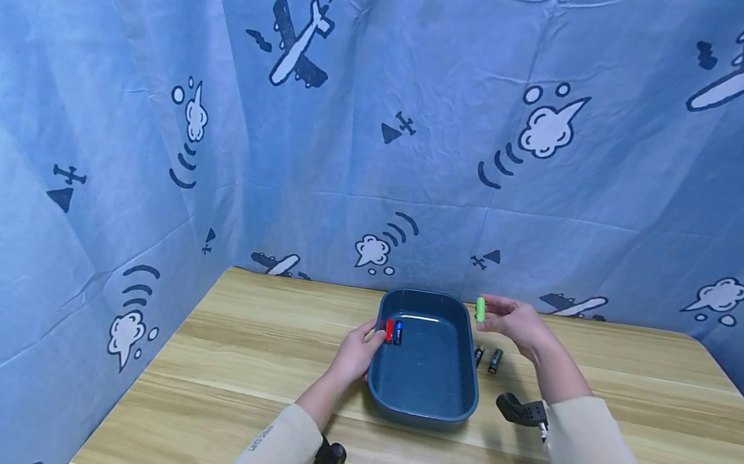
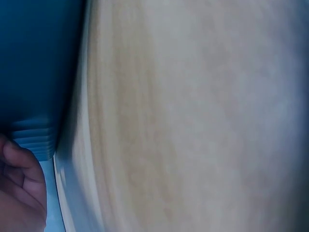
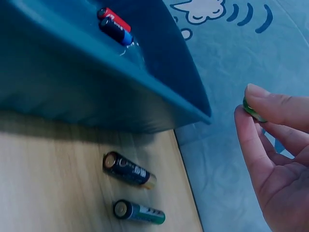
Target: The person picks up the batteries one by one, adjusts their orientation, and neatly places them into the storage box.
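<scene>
Blue curtain (image 1: 354, 147), aeroplane print; wood-grain worktop (image 1: 241, 377). Tray (image 1: 425, 370): red battery (image 1: 389, 331), blue battery (image 1: 398, 332) inside, left side. Two dark batteries (image 3: 129, 170): on worktop, right of tray. Green battery (image 1: 480, 309): raised beside tray's right rim, pinched in narrow grip of right hand (image 1: 517, 324). Step, apparently: transfer to tray; next move would call for a leftward shift, then release. Right forearm: reaching forward, angled inward. Left hand (image 1: 354, 353): grip round tray's left rim.
</scene>
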Demonstrator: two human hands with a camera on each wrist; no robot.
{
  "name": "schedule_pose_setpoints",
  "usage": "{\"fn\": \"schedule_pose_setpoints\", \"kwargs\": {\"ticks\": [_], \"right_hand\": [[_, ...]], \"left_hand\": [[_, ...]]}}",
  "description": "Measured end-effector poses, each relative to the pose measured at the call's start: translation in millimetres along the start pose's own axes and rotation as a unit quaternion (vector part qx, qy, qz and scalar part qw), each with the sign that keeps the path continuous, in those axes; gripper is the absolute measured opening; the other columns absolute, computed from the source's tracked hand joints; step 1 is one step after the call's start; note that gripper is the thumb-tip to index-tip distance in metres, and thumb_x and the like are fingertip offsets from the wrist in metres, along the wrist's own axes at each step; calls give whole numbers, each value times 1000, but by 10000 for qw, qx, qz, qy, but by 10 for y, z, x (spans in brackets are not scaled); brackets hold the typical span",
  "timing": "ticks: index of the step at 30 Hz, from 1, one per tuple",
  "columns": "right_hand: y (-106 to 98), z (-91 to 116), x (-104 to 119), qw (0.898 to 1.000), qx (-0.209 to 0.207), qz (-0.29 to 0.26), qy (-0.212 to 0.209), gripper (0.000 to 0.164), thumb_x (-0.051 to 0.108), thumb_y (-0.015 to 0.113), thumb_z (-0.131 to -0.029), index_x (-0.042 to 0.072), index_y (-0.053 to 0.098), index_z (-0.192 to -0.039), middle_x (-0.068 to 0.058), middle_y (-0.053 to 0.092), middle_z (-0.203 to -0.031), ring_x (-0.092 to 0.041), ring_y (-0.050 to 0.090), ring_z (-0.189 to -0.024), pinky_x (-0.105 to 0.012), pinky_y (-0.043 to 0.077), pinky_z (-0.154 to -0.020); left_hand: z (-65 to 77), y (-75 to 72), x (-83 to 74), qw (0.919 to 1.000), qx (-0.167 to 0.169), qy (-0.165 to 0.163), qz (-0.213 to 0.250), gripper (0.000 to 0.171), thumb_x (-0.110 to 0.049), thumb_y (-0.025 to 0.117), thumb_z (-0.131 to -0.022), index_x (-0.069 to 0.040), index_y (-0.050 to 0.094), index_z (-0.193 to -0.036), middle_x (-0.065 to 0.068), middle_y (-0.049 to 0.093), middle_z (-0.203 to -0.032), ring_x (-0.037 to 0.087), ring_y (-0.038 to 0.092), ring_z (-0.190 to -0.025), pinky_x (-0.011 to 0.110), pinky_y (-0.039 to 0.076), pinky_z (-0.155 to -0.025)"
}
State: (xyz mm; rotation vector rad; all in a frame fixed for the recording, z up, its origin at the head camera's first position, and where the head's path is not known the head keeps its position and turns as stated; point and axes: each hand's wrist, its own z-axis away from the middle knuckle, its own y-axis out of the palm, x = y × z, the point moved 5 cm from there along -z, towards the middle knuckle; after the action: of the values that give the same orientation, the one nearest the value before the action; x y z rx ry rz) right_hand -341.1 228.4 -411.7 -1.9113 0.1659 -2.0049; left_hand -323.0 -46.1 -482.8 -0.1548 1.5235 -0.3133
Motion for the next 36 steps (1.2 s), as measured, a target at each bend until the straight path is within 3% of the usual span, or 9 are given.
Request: {"fn": "schedule_pose_setpoints", "kwargs": {"ticks": [14,23,30,36], "right_hand": [[133,-82,129,9999,16,-143,-21,63,-1,64,-83,-7,35,-138,-29,41,-131,-35,45,-116,-45,38,-100],[244,-143,191,9995,9,-292,82,63,-1,65,-83,-6,36,-138,-29,40,-134,-33,48,-113,-46,38,-100],[326,-202,222,9992,40,-400,77,62,-3,64,-83,-7,36,-138,-30,40,-132,-29,52,-107,-44,41,-98],[374,-233,245,9992,77,-376,124,62,-3,63,-83,-6,35,-138,-29,41,-132,-26,53,-105,-42,42,-97]], "left_hand": [[8,-11,-12,10000,-45,-3,35,46,-29,50,-96,-11,45,-138,14,63,-74,13,44,-33,23,40,-33],[9,-8,-24,10000,-71,23,-10,46,-30,49,-96,-12,46,-138,16,64,-94,13,46,-36,23,41,-35],[20,-6,-40,10000,-6,-52,-10,46,-31,49,-96,-13,45,-138,11,62,-73,13,45,-34,22,40,-34],[15,-10,-30,10000,-3,-65,-54,46,-31,49,-96,-13,45,-138,11,61,-68,13,45,-34,21,40,-34]]}}
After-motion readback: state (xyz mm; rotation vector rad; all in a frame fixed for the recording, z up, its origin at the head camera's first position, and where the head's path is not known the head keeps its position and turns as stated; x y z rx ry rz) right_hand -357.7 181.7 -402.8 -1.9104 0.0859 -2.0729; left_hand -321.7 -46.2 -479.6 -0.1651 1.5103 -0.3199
